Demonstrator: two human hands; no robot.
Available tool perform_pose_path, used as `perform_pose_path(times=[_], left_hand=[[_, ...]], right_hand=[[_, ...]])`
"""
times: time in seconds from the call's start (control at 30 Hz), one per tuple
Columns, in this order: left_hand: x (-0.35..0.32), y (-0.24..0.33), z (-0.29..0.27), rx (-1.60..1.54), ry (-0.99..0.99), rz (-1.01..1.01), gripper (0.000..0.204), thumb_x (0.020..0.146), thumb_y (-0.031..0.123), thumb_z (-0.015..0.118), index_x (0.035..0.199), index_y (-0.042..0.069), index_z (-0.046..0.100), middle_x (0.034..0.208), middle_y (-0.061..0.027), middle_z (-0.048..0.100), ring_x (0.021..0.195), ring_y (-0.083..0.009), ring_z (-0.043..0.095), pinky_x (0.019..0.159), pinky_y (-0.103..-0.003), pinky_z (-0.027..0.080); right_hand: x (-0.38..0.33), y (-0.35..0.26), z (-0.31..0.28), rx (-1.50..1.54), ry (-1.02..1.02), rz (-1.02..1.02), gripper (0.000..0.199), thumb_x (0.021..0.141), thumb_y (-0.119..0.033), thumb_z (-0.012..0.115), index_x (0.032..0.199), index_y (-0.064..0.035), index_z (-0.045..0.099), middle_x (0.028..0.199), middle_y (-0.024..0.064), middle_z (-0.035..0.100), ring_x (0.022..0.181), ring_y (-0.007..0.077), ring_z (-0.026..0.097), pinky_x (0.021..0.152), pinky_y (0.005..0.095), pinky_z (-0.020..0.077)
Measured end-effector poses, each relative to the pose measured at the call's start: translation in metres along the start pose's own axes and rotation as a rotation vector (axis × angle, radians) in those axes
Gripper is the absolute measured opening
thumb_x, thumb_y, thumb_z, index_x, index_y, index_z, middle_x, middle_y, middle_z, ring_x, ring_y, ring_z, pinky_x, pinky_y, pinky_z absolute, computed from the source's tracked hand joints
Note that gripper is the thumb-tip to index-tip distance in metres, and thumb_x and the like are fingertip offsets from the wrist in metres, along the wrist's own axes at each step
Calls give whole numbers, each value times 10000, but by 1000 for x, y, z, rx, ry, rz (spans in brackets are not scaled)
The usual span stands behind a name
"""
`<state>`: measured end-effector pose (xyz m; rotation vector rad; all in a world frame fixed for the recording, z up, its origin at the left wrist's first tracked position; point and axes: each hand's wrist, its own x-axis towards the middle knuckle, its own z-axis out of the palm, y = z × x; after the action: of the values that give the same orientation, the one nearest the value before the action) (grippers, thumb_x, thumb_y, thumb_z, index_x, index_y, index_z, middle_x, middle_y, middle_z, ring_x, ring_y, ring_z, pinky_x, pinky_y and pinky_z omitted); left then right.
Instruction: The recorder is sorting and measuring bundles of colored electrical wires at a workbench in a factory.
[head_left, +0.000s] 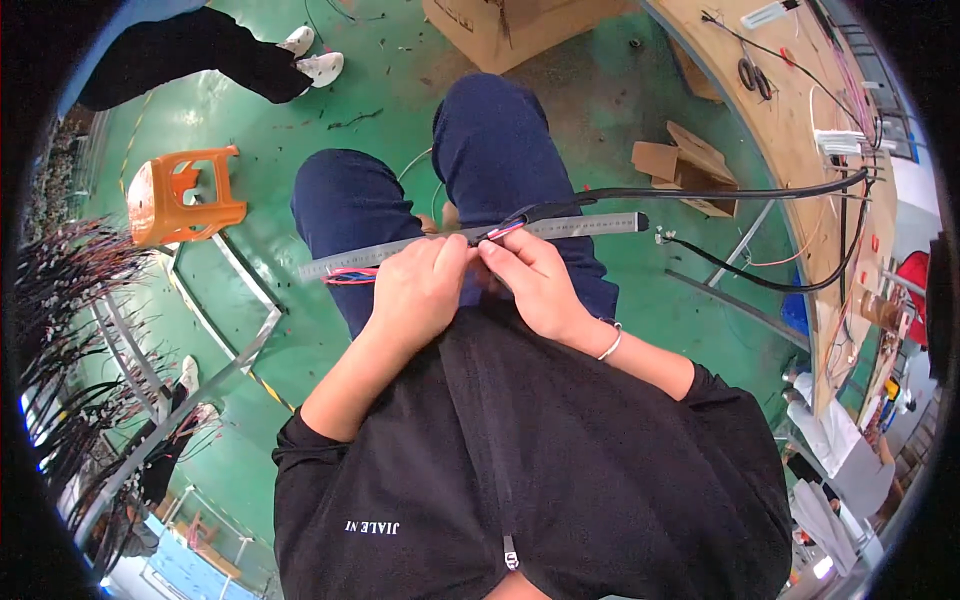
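My left hand (425, 285) and my right hand (530, 280) meet over my lap, fingers pinched on a wire harness. Red, blue and other thin wires (350, 275) stick out past the left hand. From the right hand a black sheathed cable (720, 193) runs right to the workbench. Red, white and blue wires also show at the right fingertips, beside the black sheath. Beneath the hands a steel ruler (610, 223) lies across my thighs, its middle partly covered. The fingers hide the exact spot they grip.
A curved wooden workbench (705, 20) at the right carries scissors (755, 78) and cables. Cardboard boxes (510, 40) stand ahead. An orange stool (190, 195) and a metal frame are to the left, near hanging wire bundles (80, 310). Another person's legs (190, 55) show far left.
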<state>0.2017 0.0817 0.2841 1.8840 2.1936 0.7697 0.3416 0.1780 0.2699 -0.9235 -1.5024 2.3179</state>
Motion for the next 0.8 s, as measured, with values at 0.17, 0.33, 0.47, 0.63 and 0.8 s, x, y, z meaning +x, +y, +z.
perform_pose_path(times=[0.17, 0.33, 0.47, 0.63, 0.8], left_hand=[[6, -3, 1, -55, -44, 39, 169, 877, 140, 620, 784, 53, 509, 715, -93, 618, 666, -287, 625, 553, -403, 486], [-8, -16, 7, -845, -190, -334, 157, 921, 137, 578, 870, -8, 611, 768, -155, 644, 681, -292, 633, 590, -348, 456], [-30, -66, 17, -487, -89, -448, 220, 960, 159, 519, 922, -10, 654, 686, -136, 568, 670, -185, 585, 655, -346, 464], [22, -7, -45, -869, -168, -523, 277, 991, 204, 486, 928, -3, 659, 645, 26, 461, 615, -75, 428, 566, -252, 364], [29, -5, -79, -1083, -414, -636, 255, 971, 182, 528, 1019, -26, 669, 632, 45, 453, 581, -58, 404, 534, -246, 344]], right_hand=[[4, -2, -13, 90, -43, 10, 260, 996, -181, 517, 888, 12, 654, 743, 22, 606, 671, 87, 541, 633, 252, 442], [-9, -36, -7, 152, -138, 191, 321, 988, -252, 524, 790, -16, 614, 723, 35, 614, 659, 113, 582, 626, 260, 463], [-63, -207, -22, -74, -495, -629, 287, 953, -181, 538, 753, 9, 614, 752, 89, 628, 717, 164, 599, 653, 284, 491], [66, -221, -163, -1270, 560, -657, 386, 965, -284, 532, 844, 68, 631, 745, 123, 654, 704, 202, 619, 697, 341, 488], [141, -187, -252, -2094, 787, -870, 395, 958, -321, 543, 1168, 9, 597, 1238, 235, 580, 1100, 395, 570, 943, 430, 452]])
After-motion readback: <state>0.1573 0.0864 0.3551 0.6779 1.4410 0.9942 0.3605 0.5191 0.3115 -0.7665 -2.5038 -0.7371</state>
